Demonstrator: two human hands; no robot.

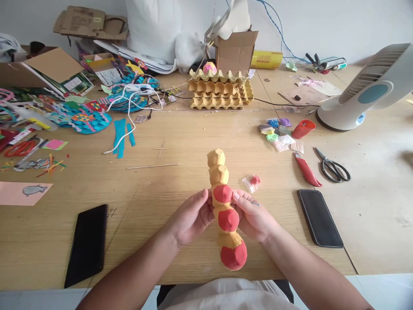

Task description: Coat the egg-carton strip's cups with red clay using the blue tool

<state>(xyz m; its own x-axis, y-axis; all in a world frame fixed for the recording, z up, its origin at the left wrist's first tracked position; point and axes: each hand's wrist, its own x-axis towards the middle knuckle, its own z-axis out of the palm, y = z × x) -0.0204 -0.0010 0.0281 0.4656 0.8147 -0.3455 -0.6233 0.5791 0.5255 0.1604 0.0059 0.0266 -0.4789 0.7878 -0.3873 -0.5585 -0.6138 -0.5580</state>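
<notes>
A strip of egg carton (219,175) with several bumps in a row is held up lengthwise before me, above the table's near edge. Its three nearer bumps are coated in red clay (229,220), while the two far ones are bare yellowish pulp. My left hand (191,216) grips the strip's left side near the middle, fingers partly behind it. On the opposite side, my right hand (254,216) holds it too, thumb against the edge of the third bump's red coating. Just beyond my right hand lies a small clear bag (248,184) with a red clay lump (256,180).
Phones lie to the left (86,243) and right (320,218). Scissors (334,168), a red-handled tool (306,170), a red cup (303,128) and clay packets (273,123) sit right. Egg cartons (217,101) stand behind, a fan (364,94) far right, paper crafts (84,117) left.
</notes>
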